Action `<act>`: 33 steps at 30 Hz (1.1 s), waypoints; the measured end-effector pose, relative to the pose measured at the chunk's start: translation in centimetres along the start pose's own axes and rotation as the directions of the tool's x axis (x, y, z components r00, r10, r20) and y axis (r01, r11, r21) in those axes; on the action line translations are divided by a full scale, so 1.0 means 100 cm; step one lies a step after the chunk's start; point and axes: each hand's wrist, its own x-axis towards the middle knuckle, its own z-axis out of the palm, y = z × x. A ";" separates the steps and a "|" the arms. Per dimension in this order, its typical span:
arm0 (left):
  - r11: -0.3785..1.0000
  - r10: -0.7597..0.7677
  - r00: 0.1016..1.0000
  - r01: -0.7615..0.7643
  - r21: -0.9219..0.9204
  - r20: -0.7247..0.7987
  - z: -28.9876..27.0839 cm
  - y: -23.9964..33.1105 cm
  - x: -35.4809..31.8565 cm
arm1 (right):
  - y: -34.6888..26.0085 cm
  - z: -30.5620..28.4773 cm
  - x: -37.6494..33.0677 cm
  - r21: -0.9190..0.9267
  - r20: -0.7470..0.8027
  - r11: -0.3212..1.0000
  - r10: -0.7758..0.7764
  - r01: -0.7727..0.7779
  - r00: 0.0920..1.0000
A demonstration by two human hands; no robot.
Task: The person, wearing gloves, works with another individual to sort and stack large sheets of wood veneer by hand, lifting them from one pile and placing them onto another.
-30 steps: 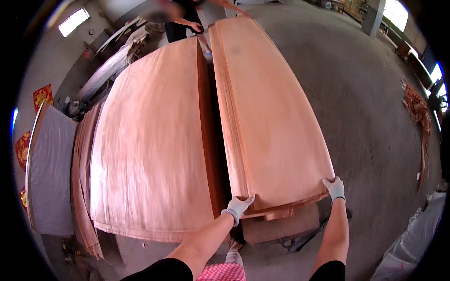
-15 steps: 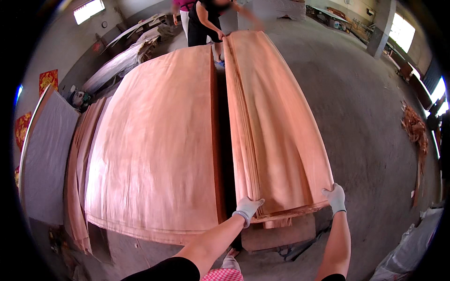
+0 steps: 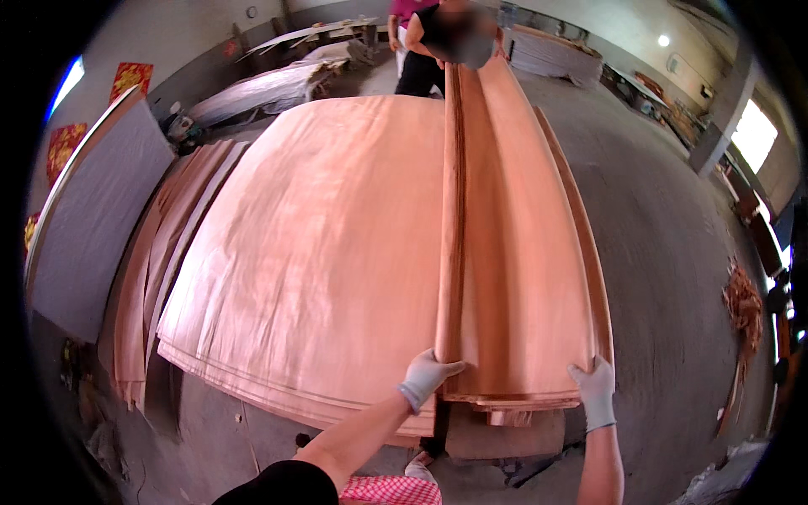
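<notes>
My left hand point(image 3: 429, 375), in a pale glove, is closed on the near left corner of a reddish wood veneer sheet point(image 3: 534, 252). The glove on my right hand point(image 3: 596, 390) grips the near right corner of it, fingers wrapped round the edge. The sheet lies over a narrow stack; its left edge is raised and curls, overlapping the wide veneer stack point(image 3: 311, 244) on the left. At the far end a person point(image 3: 421, 50) bends over the sheet; that person's grip on it is not clear.
More veneer sheets point(image 3: 172, 244) hang by the wide stack's left side, beside a grey upright panel point(image 3: 97, 223). Covered stacks point(image 3: 252, 97) stand at the far left. A pillar point(image 3: 725, 118) rises at the far right; scrap veneer point(image 3: 744, 307) hangs at the right. Grey floor point(image 3: 665, 278) lies right.
The sheet's left edge has lifted and moved left over the gap onto the wide stack's edge. My hands still grip its near corners. The far person has bent lower. The view has shifted.
</notes>
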 end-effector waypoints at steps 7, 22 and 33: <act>0.940 0.074 0.977 -0.002 0.340 -0.199 -0.258 -0.074 -0.063 | -0.094 0.189 -0.131 0.222 0.158 0.966 0.099 -0.134 0.982; 0.785 -0.085 0.904 0.320 0.530 -0.420 -0.726 -0.225 -0.126 | -0.247 0.600 -0.390 0.355 0.289 0.901 0.146 -0.248 0.946; 0.741 0.056 0.721 0.433 0.513 -0.690 -0.703 -0.287 -0.160 | -0.298 0.626 -0.401 -0.353 0.459 0.795 -0.313 0.494 0.832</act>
